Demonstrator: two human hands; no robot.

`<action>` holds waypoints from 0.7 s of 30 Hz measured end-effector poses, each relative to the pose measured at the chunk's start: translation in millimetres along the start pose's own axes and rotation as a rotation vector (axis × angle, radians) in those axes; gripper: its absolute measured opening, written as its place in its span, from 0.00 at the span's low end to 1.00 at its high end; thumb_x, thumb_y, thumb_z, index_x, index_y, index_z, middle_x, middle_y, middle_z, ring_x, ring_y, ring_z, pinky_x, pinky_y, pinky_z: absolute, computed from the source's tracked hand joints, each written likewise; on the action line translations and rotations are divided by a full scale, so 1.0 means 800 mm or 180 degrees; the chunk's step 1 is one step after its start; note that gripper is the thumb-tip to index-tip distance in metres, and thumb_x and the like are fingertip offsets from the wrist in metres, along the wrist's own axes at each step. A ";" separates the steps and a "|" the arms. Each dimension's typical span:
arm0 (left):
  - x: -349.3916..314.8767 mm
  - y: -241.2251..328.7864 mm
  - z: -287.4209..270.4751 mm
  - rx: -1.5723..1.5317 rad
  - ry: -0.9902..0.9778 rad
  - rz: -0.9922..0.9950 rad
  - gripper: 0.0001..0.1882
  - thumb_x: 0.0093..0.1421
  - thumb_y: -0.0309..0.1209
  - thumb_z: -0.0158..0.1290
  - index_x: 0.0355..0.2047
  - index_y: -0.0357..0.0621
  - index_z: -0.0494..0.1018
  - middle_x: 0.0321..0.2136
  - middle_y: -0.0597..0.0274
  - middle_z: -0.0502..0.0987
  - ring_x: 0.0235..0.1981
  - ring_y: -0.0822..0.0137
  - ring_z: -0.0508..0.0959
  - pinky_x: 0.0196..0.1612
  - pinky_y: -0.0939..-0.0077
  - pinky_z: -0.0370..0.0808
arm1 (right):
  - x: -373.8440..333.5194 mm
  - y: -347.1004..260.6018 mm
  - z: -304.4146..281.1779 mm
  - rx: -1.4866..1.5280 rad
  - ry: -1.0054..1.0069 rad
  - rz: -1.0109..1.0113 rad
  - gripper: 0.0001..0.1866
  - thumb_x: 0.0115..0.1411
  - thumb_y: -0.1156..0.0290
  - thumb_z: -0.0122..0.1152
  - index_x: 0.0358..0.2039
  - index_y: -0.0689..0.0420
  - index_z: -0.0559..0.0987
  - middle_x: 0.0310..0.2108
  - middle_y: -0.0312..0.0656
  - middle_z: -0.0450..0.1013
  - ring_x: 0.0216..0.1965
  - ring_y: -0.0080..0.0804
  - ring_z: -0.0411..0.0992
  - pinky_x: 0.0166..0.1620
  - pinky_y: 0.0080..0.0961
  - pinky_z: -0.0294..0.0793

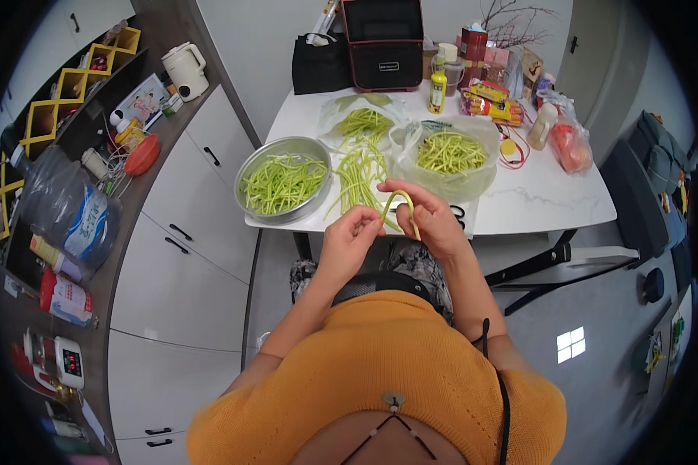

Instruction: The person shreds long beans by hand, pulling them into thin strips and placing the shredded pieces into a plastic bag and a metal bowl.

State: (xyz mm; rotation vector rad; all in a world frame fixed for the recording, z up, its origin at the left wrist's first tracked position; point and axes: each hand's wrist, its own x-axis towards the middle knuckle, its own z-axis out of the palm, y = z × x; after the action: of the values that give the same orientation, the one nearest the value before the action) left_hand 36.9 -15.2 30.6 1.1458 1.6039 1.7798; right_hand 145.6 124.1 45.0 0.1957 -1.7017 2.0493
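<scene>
Right of the metal bowl (283,146), one long bean (412,209) arches between left hand (353,232) and right hand (434,225).
The left fingertips pinch one end, covering its tip; the right thumb and fingers grasp the other side, their exact contact hard to make out. Farther right of the bowl, black-handled scissors (459,212) are partly hidden; between, loose beans (358,172) run out of sight behind the hands.

A slender pale-green bean (399,193) arches between the hands (351,239) (437,228).
</scene>
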 end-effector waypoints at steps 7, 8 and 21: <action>0.005 -0.009 0.009 -0.0011 -0.0066 -0.0027 0.05 0.58 0.26 0.48 0.33 0.38 0.68 0.24 0.68 0.73 0.23 0.83 0.68 0.27 0.90 0.64 | -0.001 0.028 -0.013 0.0696 0.0150 -0.0110 0.26 0.56 0.58 0.56 0.51 0.60 0.67 0.41 0.43 0.69 0.19 0.15 0.59 0.18 0.09 0.55; 0.003 -0.014 0.011 -0.0025 -0.0036 -0.0046 0.05 0.58 0.26 0.48 0.33 0.38 0.69 0.24 0.68 0.73 0.24 0.83 0.68 0.27 0.90 0.64 | -0.001 0.032 -0.015 0.0748 0.0220 -0.0004 0.25 0.57 0.59 0.56 0.50 0.60 0.67 0.40 0.42 0.69 0.18 0.14 0.59 0.18 0.09 0.55; 0.001 -0.036 0.023 -0.0195 -0.0155 -0.0410 0.05 0.58 0.25 0.47 0.32 0.36 0.69 0.25 0.67 0.73 0.27 0.81 0.71 0.30 0.88 0.67 | 0.001 0.048 -0.038 0.0919 0.0993 0.0723 0.13 0.60 0.68 0.51 0.42 0.63 0.72 0.34 0.39 0.71 0.16 0.13 0.56 0.18 0.09 0.55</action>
State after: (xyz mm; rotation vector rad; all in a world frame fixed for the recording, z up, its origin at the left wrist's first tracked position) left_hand 46.4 1.0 2.5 1.0264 1.5478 1.6939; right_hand 133.9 148.8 4.0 -0.2272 -1.2862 2.3419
